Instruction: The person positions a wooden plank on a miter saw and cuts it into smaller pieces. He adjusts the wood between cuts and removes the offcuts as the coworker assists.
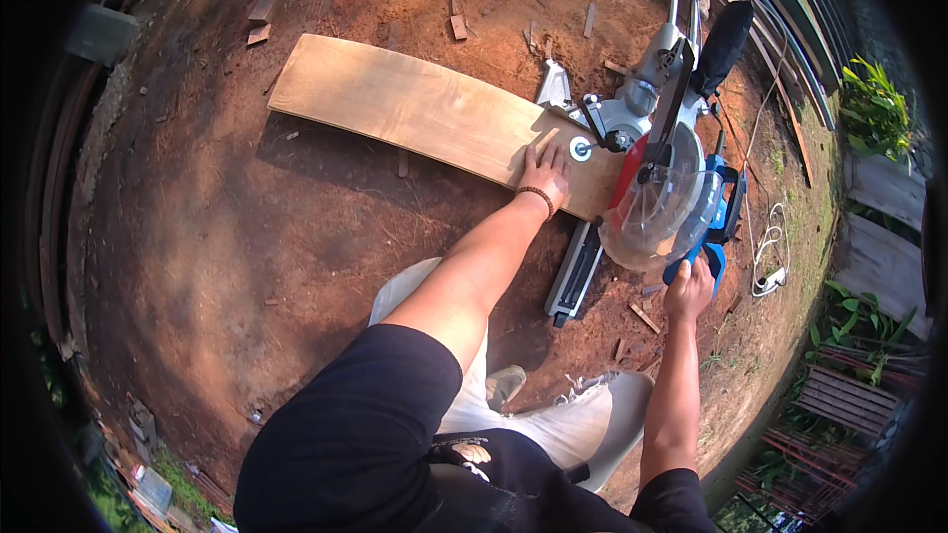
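A long, wide wooden board (395, 99) lies across the base of a miter saw (657, 138), its left part reaching out over the dirt. My left hand (545, 178) presses flat on the board near its right end, fingers spread, beside the round clamp pad (580, 148). My right hand (690, 288) is wrapped round the saw's blue handle (703, 259). A clear guard (660, 222) and a red part (628, 173) cover the blade, which I cannot make out well. Whether the blade touches the board is hidden by the guard.
Reddish dirt ground (197, 237) surrounds the saw, with wood offcuts (458, 25) scattered on it. A cord runs along the right to a white power strip (769, 281). Long planks (760, 30) lie at the upper right. My legs are bent close to the saw.
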Available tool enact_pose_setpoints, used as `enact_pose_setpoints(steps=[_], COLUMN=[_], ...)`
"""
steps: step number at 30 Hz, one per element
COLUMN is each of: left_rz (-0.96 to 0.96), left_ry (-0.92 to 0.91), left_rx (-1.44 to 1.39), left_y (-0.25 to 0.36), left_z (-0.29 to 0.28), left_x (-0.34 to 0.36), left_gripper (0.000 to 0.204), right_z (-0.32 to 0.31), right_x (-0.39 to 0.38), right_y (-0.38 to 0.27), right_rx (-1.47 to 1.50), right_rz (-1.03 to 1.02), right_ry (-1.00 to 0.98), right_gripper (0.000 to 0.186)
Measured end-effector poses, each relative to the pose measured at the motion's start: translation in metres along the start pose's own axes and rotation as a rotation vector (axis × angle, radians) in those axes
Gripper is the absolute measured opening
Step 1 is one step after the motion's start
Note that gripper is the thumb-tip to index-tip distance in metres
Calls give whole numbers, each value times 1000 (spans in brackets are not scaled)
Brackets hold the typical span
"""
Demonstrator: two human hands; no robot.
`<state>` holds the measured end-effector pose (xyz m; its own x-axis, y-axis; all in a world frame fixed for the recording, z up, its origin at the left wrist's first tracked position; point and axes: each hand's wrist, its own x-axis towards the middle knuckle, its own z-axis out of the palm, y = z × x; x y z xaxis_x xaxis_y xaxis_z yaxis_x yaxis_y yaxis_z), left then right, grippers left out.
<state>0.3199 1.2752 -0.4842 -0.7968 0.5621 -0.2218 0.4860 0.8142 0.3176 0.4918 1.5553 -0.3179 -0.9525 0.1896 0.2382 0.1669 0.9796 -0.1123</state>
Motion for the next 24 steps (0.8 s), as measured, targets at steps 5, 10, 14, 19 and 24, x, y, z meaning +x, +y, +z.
enact_pose_setpoints(steps=[5, 10, 14, 19, 24], left_rz=[-4, -6, -26, -38, -26], left_ry=[-17, -49, -65, -77, -56], left_rx=[8, -37, -29, -27, -8], left_y=[0, 0, 2, 3, 0], left_z=[0, -3, -6, -8, -4], left_x=[1, 1, 1, 0, 0], left_gripper=[58, 58, 57, 57, 58], right_z=[3, 5, 7, 6, 1], right_x=[12, 23, 28, 29, 21], right_y=[1, 4, 4, 2, 1], right_rx=[-7, -9, 17, 18, 22], right_rz=[-6, 18, 19, 7, 19], right_ry=[31, -2, 12, 46, 3], right_gripper=[46, 45, 44, 44, 44])
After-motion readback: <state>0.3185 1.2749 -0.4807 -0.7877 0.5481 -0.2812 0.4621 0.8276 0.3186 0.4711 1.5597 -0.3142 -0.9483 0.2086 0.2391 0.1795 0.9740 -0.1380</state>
